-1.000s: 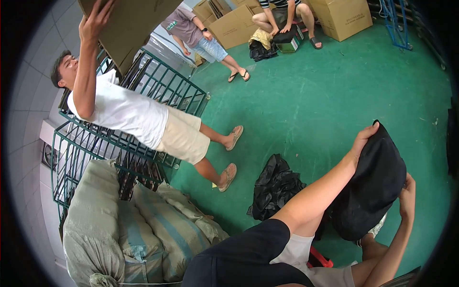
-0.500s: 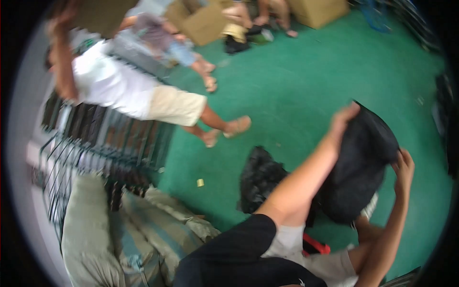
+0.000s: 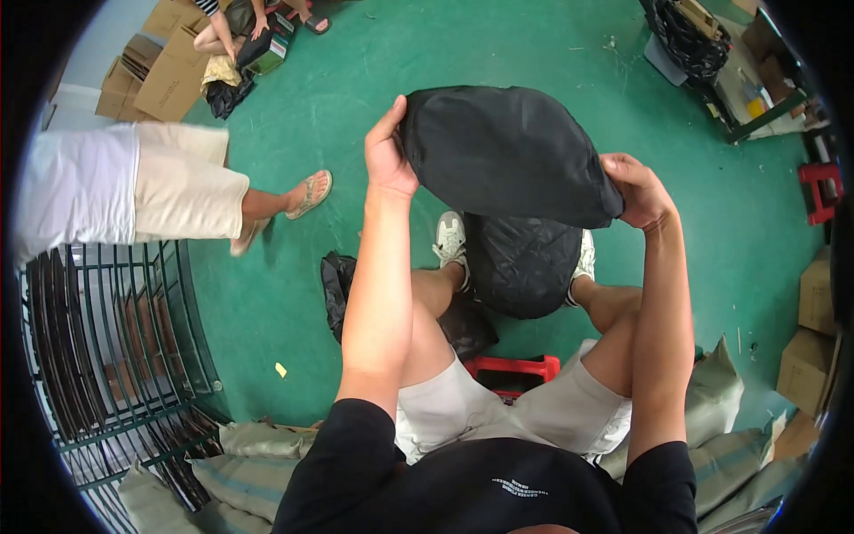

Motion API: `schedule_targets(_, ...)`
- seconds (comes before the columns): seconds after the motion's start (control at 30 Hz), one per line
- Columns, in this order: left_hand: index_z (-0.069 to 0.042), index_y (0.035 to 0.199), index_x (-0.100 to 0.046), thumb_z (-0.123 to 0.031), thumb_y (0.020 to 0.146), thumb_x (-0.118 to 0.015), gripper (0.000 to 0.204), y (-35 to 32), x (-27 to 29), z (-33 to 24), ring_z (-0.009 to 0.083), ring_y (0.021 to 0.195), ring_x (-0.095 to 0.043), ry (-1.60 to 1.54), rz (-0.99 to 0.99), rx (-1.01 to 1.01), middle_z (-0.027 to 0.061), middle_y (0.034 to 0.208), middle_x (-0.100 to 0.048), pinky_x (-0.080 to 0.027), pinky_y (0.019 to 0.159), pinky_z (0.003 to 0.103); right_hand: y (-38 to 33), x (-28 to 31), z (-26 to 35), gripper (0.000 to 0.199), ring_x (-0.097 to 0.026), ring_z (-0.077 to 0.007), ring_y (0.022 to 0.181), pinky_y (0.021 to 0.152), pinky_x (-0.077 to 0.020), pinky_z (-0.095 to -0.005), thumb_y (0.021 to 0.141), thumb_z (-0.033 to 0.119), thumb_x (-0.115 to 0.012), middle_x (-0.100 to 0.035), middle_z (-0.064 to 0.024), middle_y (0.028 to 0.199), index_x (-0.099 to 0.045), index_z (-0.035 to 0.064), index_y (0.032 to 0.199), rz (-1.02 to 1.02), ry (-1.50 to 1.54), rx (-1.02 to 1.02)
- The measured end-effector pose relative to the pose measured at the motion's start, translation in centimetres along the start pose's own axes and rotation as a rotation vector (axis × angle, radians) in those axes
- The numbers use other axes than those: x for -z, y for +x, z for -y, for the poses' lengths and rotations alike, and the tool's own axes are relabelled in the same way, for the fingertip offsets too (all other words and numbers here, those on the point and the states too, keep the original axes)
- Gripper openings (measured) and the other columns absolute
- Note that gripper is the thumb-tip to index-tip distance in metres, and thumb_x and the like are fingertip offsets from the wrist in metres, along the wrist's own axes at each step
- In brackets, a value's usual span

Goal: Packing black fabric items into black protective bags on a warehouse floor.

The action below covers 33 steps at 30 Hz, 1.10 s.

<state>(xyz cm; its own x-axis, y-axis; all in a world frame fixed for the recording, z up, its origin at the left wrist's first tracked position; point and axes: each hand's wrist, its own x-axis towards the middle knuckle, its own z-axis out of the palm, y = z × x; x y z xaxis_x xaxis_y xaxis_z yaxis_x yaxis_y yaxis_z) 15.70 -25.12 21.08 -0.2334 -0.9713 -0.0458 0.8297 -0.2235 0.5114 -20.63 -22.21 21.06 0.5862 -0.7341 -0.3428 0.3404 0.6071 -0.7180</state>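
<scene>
View swung square-on: black rounded fabric piece (image 3: 507,151) still pinched at opposite ends by left hand (image 3: 390,160) and right hand (image 3: 639,191), above crinkled black bundle (image 3: 525,271), so still mid-handling.

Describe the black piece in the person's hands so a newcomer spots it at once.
On the green floor, find two white shoes with a black bundle between them. Just above in the picture, the left hand and right hand hold a rounded black piece at opposite ends. Unlike the creased bundle, it looks fairly smooth.
</scene>
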Motion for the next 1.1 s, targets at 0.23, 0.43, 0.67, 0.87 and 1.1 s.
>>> schedule_targets(0.23,0.001,0.141,-0.041,-0.032,0.093,-0.06,0.061,-1.6,-1.6,1.0,0.0299,0.132,-0.046,0.083,0.283,0.141,0.0161,0.145,-0.046,-0.037,0.11,0.045,-0.7,-1.5,-0.4,0.051,-0.056,-0.0317,0.122,0.103,-0.0463,-0.0442,0.092,0.012,-0.056,-0.054,-0.023,0.132,-0.04,-0.0068,0.137,0.372,0.397,0.448)
schedule_targets(0.43,-0.01,0.15,-0.03,-0.053,0.075,-0.077,0.098,-1.7,0.3,2.5,0.0331,0.136,-0.041,0.151,0.544,0.116,0.0102,0.15,-0.04,-0.035,0.112,0.047,-0.7,-1.6,-0.4,0.071,-0.048,-0.0351,0.13,0.113,-0.0337,-0.0484,0.094,0.027,-0.059,-0.043,-0.0201,0.146,-0.024,-0.0024,0.149,0.532,0.564,0.6)
schedule_targets(0.67,0.005,0.121,-0.058,-0.062,0.087,-0.057,0.075,0.5,-1.7,4.8,0.0334,0.102,-0.065,-0.451,0.181,0.164,0.0182,0.117,-0.065,-0.051,0.094,0.041,0.5,-2.2,-1.3,0.052,-0.062,-0.0281,0.113,0.1,-0.0492,-0.0395,0.093,0.014,-0.054,-0.057,-0.0189,0.131,-0.04,-0.0023,0.14,0.127,0.359,0.333)
schedule_targets(0.87,0.008,0.133,-0.045,-0.061,0.091,-0.051,0.081,-0.6,-1.2,4.7,0.0369,0.122,-0.053,-0.292,-0.234,0.506,0.0246,0.134,-0.052,-0.041,0.106,0.047,0.3,1.0,0.3,0.038,-0.064,-0.0311,0.105,0.1,-0.0485,-0.042,0.099,0.025,-0.047,-0.067,-0.0188,0.115,-0.059,-0.0033,0.121,-0.035,0.418,0.318)
schedule_targets(1.1,0.001,0.142,-0.04,-0.045,0.093,-0.057,0.069,-1.5,-4.9,6.3,0.0271,0.135,-0.044,-0.072,0.229,-0.051,0.0111,0.142,-0.049,-0.032,0.115,0.043,0.0,2.8,0.3,0.055,-0.064,-0.0355,0.105,0.098,-0.0497,-0.0432,0.102,0.038,-0.036,-0.065,-0.0225,0.118,-0.059,-0.009,0.119,0.215,0.513,0.52)
